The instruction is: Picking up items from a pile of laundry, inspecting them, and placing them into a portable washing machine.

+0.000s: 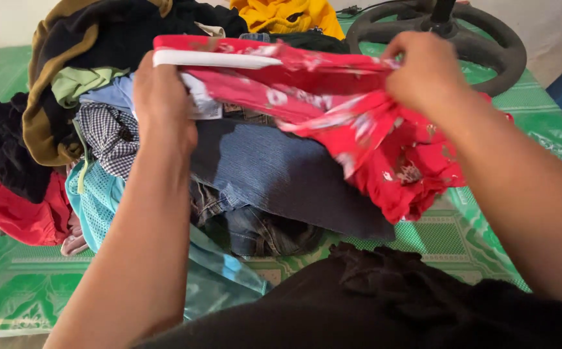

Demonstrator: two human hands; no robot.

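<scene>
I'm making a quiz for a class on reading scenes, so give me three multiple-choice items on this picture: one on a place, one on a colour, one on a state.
1. Where do the blue jeans lie?
A. under the held garment
B. on the fan base
C. folded at the mat's edge

2. What colour is the garment held by both hands?
A. yellow
B. red with white flowers
C. plain black

3. How does the left hand stand?
A. open and flat
B. closed on the garment's white band
C. away from the clothes

Answers: 1 A, the denim shows below the red cloth. 2 B, its print is plain. 3 B, as the right hand pinches the other end.
</scene>
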